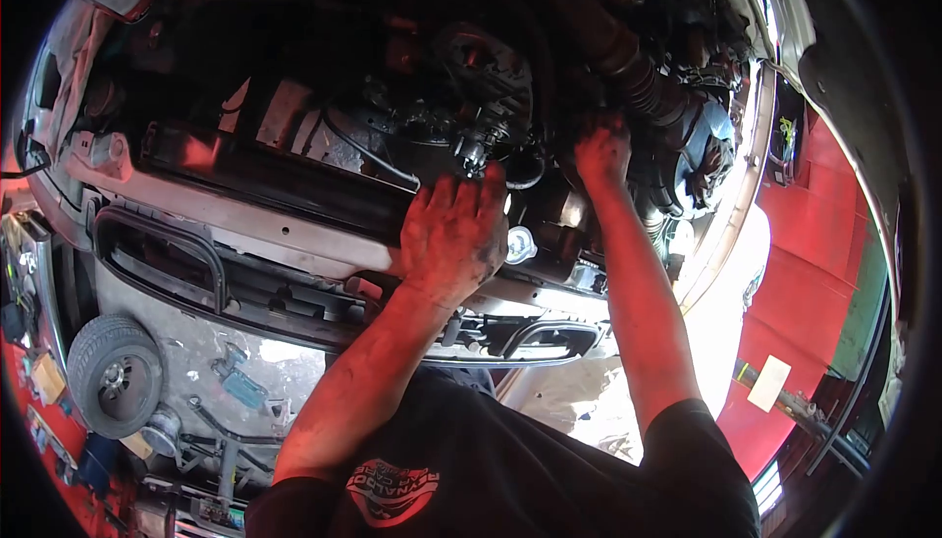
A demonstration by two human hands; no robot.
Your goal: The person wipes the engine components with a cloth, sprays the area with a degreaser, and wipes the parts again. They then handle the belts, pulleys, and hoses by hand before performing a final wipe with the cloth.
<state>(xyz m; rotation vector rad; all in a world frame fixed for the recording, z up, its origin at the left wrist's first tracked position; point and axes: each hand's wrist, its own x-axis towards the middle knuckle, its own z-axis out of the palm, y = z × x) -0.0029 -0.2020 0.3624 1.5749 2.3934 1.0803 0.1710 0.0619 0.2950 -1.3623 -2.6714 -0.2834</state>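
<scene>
My left hand (451,234) lies palm down over the front edge of an open engine bay, fingers stretched forward. Just beyond its fingertips is a shiny metal fitting (473,150) among the engine parts. A silver round cap (520,243) sits right beside this hand. My right hand (602,153) reaches deeper into the bay, its fingers lost in shadow, so I cannot tell what they hold. Close to it runs a dark ribbed hose (643,91). A thin black hose (368,150) curves towards the area ahead of my left hand.
The pale front crossmember (235,219) spans the car's nose, above a black-framed grille opening (162,253). On the floor lie a loose tyre (116,376) and a blue tool (240,381). A light fender edge (736,214) borders the bay on the right, beside red floor (810,234).
</scene>
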